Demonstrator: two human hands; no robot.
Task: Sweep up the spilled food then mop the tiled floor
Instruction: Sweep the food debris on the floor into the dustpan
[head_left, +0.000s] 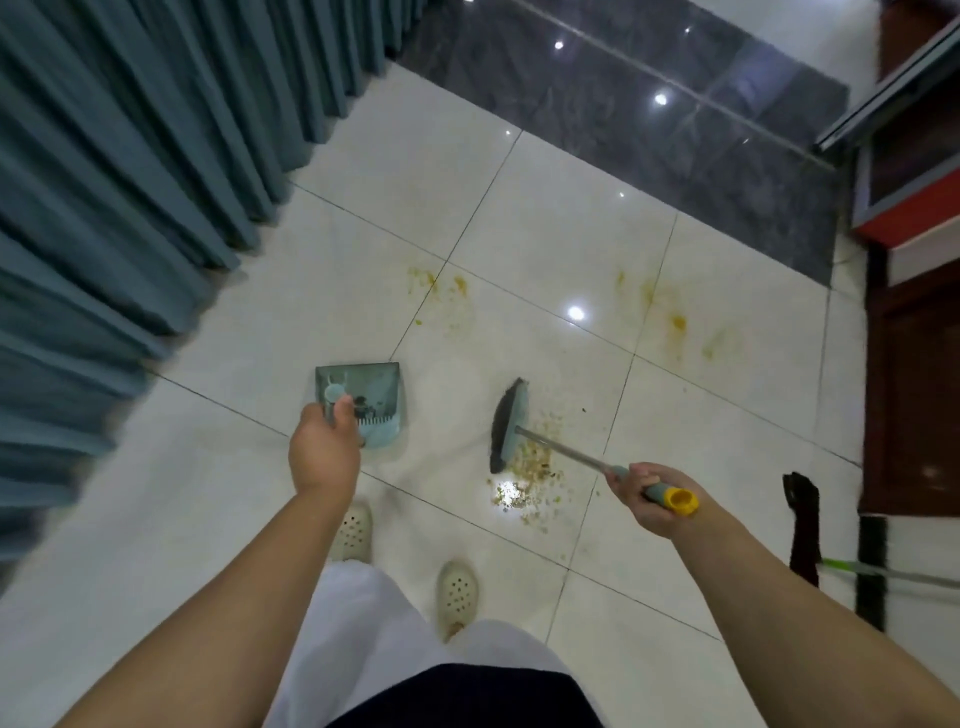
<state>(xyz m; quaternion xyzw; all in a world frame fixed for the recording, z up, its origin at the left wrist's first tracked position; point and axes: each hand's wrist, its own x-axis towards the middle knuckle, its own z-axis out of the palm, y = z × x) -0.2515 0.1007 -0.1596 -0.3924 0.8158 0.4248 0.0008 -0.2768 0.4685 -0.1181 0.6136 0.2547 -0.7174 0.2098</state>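
Crumbs (535, 467) piled on white tile floor (571, 249) just R of broom head (509, 423). R hand (649, 499) grips broom handle; L hand (324, 447) holds dustpan (363, 395) handle, pan well L of pile.

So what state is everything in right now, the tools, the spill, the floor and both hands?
Dustpan: upright on the floor, some dirt inside.
Broom: head down beside the crumbs.
Crumb pile: gathered, not yet in the dustpan.
Yellow stains: smeared on the tiles, unmopped.
Left hand: grips the dustpan handle.
Right hand: grips the broom handle.
Mop: lying on the floor, untouched.
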